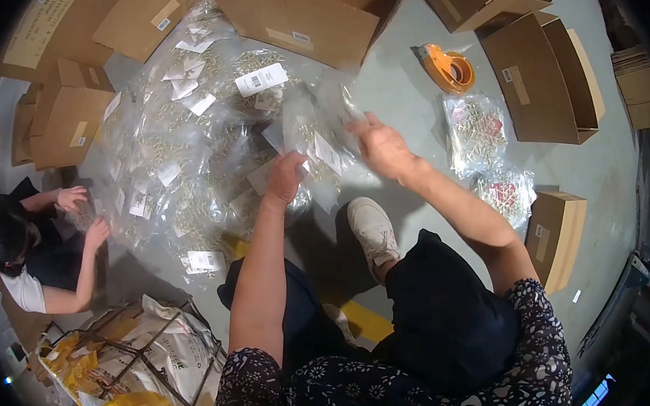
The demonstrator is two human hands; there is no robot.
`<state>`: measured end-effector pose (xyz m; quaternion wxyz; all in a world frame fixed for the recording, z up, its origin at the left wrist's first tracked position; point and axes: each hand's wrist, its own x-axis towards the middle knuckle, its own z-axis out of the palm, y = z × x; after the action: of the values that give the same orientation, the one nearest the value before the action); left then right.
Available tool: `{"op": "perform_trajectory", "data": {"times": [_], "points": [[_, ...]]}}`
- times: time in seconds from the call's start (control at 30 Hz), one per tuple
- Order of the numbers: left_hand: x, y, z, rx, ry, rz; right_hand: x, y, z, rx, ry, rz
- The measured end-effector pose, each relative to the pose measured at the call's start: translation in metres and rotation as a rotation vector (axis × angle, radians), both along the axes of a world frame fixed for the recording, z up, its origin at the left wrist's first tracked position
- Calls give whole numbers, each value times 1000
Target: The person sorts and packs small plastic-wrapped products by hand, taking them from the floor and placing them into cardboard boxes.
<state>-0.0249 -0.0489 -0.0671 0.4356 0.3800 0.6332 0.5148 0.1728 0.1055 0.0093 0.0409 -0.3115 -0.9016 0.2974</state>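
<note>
- The left hand (286, 177) is closed round the lower edge of a clear plastic packet of small gold-coloured metal pieces with a white label (319, 151), which stands up from the grip toward the right hand.
- The right hand (382, 146) is blurred, with fingers spread and loose; it is at the packet's upper right edge, but whether it actually grasps the plastic cannot be told.
- The held packet hangs just above the near edge of a big heap of similar clear labelled packets (182, 138) spread across the grey floor (407, 82), to the left of both hands.
- A white shoe (373, 230) on the person's foot rests on the floor right below the hands.
- Two flat clear packets with red and gold contents (485, 152) lie apart, to the right of the right arm.
- An orange tape dispenser (448, 67) sits beyond them, near open brown cardboard boxes (537, 79).
- A small closed brown cardboard box (556, 234) stands by the right elbow.
- At far left, another person's hands (86, 218) rest at the heap's edge.
</note>
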Motion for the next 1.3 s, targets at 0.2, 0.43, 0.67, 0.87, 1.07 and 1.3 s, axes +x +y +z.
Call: {"op": "perform_trajectory", "data": {"times": [0.2, 0.43, 0.67, 0.87, 1.07, 1.3], "points": [[10, 13, 26, 146, 13, -23, 4, -28, 14, -116, -6, 34], [17, 23, 59, -102, -655, 38, -4, -33, 43, -106, -194, 83], [16, 23, 60, 32, -518, -111, -3, -27, 34, -189, -149, 57], [18, 25, 62, -40, -545, -131, -3, -25, 30, -145, -135, 70], [20, 26, 59, -52, -525, -109, -5, -28, 30, -121, -147, 24], [22, 25, 56, -48, -548, -77, -7, -25, 33, -128, -154, 35]]}}
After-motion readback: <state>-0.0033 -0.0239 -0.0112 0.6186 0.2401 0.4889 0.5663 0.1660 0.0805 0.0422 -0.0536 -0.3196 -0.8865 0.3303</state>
